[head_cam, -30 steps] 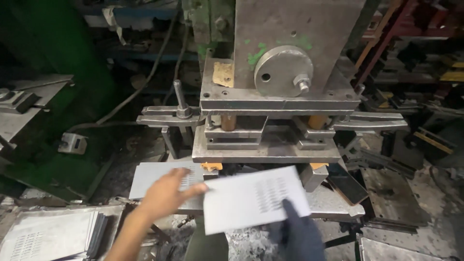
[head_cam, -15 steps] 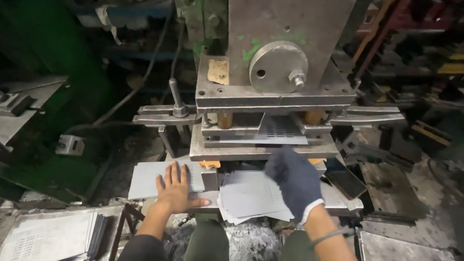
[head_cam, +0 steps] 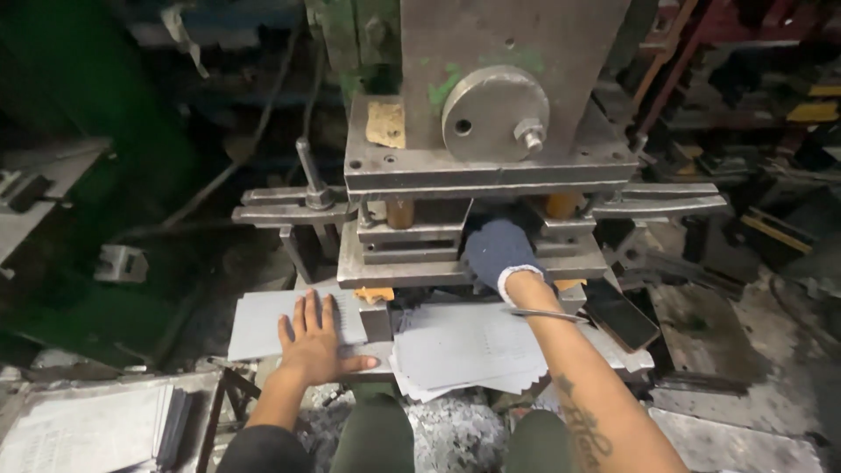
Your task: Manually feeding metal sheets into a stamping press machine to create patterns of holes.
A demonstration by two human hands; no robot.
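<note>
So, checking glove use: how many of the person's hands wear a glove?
1: the right hand wears a dark blue knitted glove, reaching into the grey metal press; the left hand lies bare on a sheet.

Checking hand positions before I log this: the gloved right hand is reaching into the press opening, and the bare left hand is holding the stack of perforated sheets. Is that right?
Not quite. In the head view the gloved right hand is indeed inside the press opening, but the bare left hand lies flat on the grey sheet to the left, apart from the stack of perforated sheets.
</note>
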